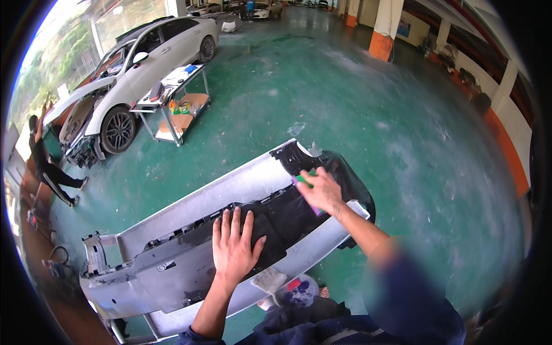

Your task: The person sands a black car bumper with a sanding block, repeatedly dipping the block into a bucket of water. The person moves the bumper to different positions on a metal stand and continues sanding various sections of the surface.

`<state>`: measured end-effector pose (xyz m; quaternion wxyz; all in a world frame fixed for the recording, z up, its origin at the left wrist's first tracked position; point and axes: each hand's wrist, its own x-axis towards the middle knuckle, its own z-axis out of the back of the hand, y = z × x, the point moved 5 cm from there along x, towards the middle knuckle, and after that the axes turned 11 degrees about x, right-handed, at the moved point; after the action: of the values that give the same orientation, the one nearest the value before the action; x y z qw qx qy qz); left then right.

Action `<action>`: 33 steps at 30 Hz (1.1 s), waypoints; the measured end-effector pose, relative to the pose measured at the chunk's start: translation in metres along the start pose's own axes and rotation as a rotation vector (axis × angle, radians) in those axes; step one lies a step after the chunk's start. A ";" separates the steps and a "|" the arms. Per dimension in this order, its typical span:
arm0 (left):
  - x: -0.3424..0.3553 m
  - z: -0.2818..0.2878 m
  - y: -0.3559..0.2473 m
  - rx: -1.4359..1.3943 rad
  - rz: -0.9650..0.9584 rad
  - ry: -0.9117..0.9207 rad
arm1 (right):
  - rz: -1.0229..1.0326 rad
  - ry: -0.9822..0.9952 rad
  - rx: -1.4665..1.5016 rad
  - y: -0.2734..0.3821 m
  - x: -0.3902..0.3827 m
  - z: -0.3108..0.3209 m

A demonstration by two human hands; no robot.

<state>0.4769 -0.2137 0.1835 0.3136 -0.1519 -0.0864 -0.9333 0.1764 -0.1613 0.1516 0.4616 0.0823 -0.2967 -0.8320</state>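
Note:
A long car bumper cover (167,276), grey at its left part and dark at its right end, lies across a pale stand (230,181) in front of me. My left hand (234,244) rests flat on the middle of the bumper, fingers spread and holding nothing. Toward the bumper's right end, my right hand (323,192) presses a green and purple pad (315,211) against the dark surface. Most of the pad is hidden under the palm and fingers. A light cloth (268,280) lies on the stand's near edge, below the left hand.
A round tub (299,292) with something red and dark in it stands near my feet. Beyond the bumper are a two-tier cart (179,106) and a white car (155,54) with its front stripped. Another person (46,155) stands by that car. An orange-based pillar (384,34) rises farther off.

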 end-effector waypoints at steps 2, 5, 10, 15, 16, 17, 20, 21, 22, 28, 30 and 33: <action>0.005 -0.002 -0.007 -0.031 -0.010 -0.022 | -0.220 -0.018 -0.114 -0.063 0.035 0.027; 0.008 0.000 -0.011 -0.018 -0.005 -0.037 | -0.236 -0.029 -0.134 -0.071 0.034 0.031; 0.004 0.003 -0.001 -0.013 0.019 -0.006 | -0.078 0.111 -0.079 -0.035 0.016 0.018; 0.008 0.000 -0.007 -0.036 0.005 -0.031 | -0.133 0.224 -0.248 -0.045 0.065 0.040; 0.006 0.000 -0.008 -0.039 0.007 -0.027 | -0.105 0.270 -0.254 -0.038 0.060 0.032; 0.004 0.001 -0.003 -0.018 0.020 -0.014 | -0.035 0.325 -0.220 -0.010 0.049 0.017; 0.003 0.002 0.000 -0.046 0.028 -0.020 | -0.071 0.462 -0.159 -0.003 0.060 0.021; 0.005 0.001 -0.003 -0.054 0.022 -0.032 | -0.090 0.435 -0.242 -0.022 0.070 0.027; 0.006 0.000 -0.006 -0.072 0.027 -0.059 | -0.109 0.411 -0.323 -0.039 0.080 0.032; -0.001 -0.004 0.003 -0.054 0.047 -0.030 | 0.053 0.319 -0.221 0.007 0.033 0.002; 0.000 -0.004 0.000 -0.063 0.039 -0.053 | -0.067 0.205 -0.204 -0.011 0.040 0.019; 0.004 -0.007 -0.006 -0.069 0.025 -0.086 | -0.042 -0.023 -0.257 -0.011 0.026 0.017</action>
<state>0.4682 -0.2132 0.1776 0.3156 -0.2036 -0.0656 -0.9245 0.1471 -0.1715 0.1627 0.4475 0.0190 -0.1913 -0.8734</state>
